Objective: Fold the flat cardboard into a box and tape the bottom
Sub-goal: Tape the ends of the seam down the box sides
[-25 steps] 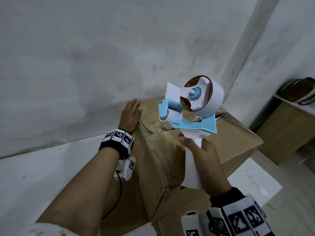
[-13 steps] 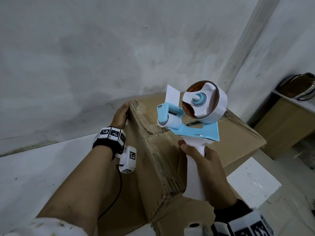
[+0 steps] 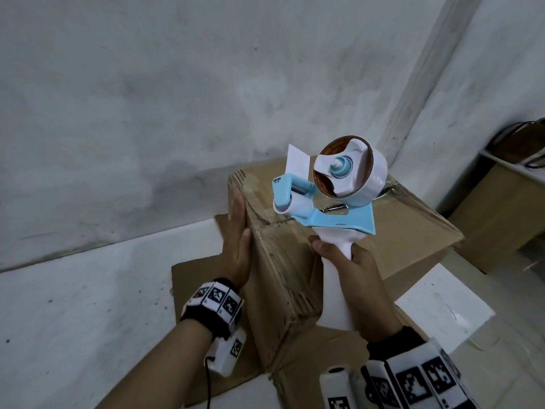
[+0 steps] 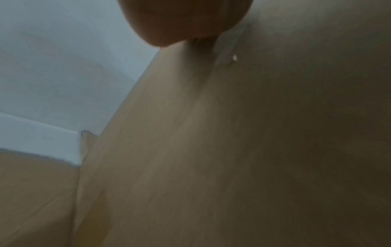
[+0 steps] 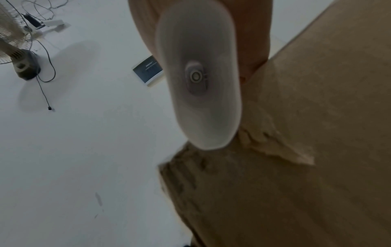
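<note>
The brown cardboard box (image 3: pixel 413 231) stands folded up on the floor, its top face shiny with tape. Its near corner (image 3: pixel 280 261) is worn and torn. My left hand (image 3: pixel 236 231) lies flat against the box's left side, fingers straight. My right hand (image 3: pixel 354 270) grips the white handle of a blue and white tape dispenser (image 3: pixel 333 190), held above the box's near top edge. In the right wrist view the handle's butt end (image 5: pixel 198 75) fills the middle, with the box (image 5: pixel 317 133) to the right. The left wrist view is blurred, showing the box's wall (image 4: pixel 232 150).
A grey wall (image 3: pixel 177 98) rises behind the box. A flat piece of cardboard (image 3: pixel 194 278) lies on the white floor under the box. A wooden cabinet (image 3: pixel 501 208) stands at right. A fan (image 5: pixel 16 41) with its cable and a dark booklet (image 5: pixel 148 70) are on the floor.
My left hand slid from the box's far top corner down onto its left side, now pressed flat. The tape dispenser shifted slightly while the right hand kept its grip.
</note>
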Available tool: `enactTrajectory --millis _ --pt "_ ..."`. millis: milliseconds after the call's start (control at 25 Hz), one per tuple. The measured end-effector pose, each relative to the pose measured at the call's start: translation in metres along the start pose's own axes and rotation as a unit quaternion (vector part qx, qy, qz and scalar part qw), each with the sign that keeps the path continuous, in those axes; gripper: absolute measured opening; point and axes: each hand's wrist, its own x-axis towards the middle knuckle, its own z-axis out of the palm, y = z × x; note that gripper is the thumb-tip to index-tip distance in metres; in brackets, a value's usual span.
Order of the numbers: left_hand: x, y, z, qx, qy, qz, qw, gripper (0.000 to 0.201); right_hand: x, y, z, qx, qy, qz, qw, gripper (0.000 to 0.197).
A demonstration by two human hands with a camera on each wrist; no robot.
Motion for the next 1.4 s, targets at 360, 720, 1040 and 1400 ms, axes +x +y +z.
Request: enactTrajectory --millis 360,720,1040,1400 --pt "0.037 0.014 0.007 -0.079 -0.036 -0.096 0.992 0.068 -0.004 0.000 0.002 0.025 -0.013 -0.006 1.000 0.034" --pt "0.078 0.043 -0.058 0.366 -0.154 0.037 0.917 0.054 -0.004 -0.001 -0.001 0.029 -0.015 -0.028 0.999 0.020" --pt "-0.003 0.064 -0.029 0.218 -0.115 0.073 0.966 0.044 -0.008 -0.007 -0.006 0.053 0.024 -0.019 0.998 0.006" --pt "-0.133 0.086 0.003 0.262 -0.092 0.235 0.931 0.038 -0.023 -0.014 -0.013 0.017 0.014 -0.016 1.000 0.024"
